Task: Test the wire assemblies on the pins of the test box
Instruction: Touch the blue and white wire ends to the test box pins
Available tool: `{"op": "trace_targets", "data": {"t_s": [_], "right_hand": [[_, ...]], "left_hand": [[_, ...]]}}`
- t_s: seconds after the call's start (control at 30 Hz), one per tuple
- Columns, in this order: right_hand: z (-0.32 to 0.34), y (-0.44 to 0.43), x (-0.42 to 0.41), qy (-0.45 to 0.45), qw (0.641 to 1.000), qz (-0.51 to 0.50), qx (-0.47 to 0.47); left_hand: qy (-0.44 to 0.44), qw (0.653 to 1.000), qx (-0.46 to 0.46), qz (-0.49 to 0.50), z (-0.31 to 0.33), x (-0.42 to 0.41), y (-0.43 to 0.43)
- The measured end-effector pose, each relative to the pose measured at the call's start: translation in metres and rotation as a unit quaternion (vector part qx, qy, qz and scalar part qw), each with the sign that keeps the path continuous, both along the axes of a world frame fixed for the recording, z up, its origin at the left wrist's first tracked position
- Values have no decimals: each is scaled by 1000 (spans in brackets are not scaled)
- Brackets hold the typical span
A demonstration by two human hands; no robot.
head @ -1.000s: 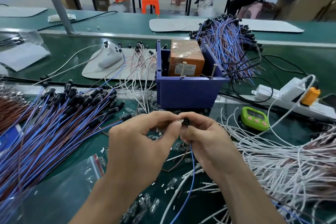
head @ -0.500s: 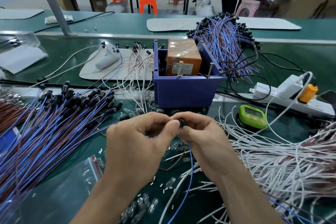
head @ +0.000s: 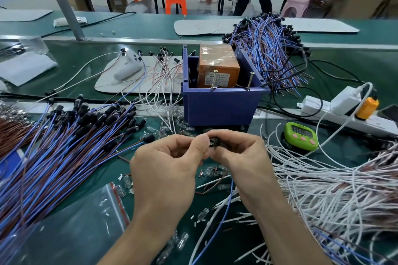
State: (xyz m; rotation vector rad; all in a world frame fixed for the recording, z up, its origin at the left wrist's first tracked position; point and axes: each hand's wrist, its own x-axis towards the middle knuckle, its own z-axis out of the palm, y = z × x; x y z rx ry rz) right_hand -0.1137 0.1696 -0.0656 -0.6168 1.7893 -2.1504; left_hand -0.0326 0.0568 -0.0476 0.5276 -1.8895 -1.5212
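Black wire socket (head: 213, 143) in a pinch between left hand (head: 165, 170) and right hand (head: 241, 157), near side of test box (head: 217, 107).

Tabletop (head: 355, 58): green matting, crossed by a metal rail.
- Left: pile of blue-and-brown wire assemblies (head: 64, 153), black sockets toward the centre.
- Near left: clear zip bag (head: 75, 221), flat, partly under that pile.
- Centre: blue bin (head: 219, 107), upright.
- Left of the bin: white mat (head: 133, 84) under thin loose wires.
- Behind the bin, to the right: second blue-and-brown bundle (head: 271, 49).
- Right: heap of white wires (head: 323, 189).
- Between the bin and the white heap: green timer (head: 301, 135).
- Beyond the timer: white power strip (head: 344, 114), orange plug inserted.
- Centre foreground: small clear bulbs (head: 127, 183), scattered.
- Far left: clear bag of paper (head: 25, 66).
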Motion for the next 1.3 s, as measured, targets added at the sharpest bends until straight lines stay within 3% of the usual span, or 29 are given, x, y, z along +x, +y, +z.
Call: {"op": "trace_targets", "data": {"t_s": [0.13,0.23,0.43,0.5,0.93,1.03,1.17,1.3], "right_hand": [[-2,1,-1,33,999,-18,32],[-4,2,0,60,995,-39,74],[-3,1,6,83,990,-66,93],[-2,2,7,114,982,-92,119],[-9,4,13,308,915,-149,212],[-8,3,12,249,939,-144,186],[0,3,3,50,993,-89,60],[7,11,-4,-72,996,22,-52]], "left_hand": [[-15,998,-59,24,-3,1,2],[-19,999,-41,10,-5,-1,0],[11,984,176,-39,1,-6,-1],[17,978,204,-38,1,-7,0],[-4,994,93,-56,-10,-10,-14],[-5,993,90,-70,-7,-11,-17],[40,995,76,-59,2,-9,-19],[75,993,34,-89,7,-3,-19]]}}
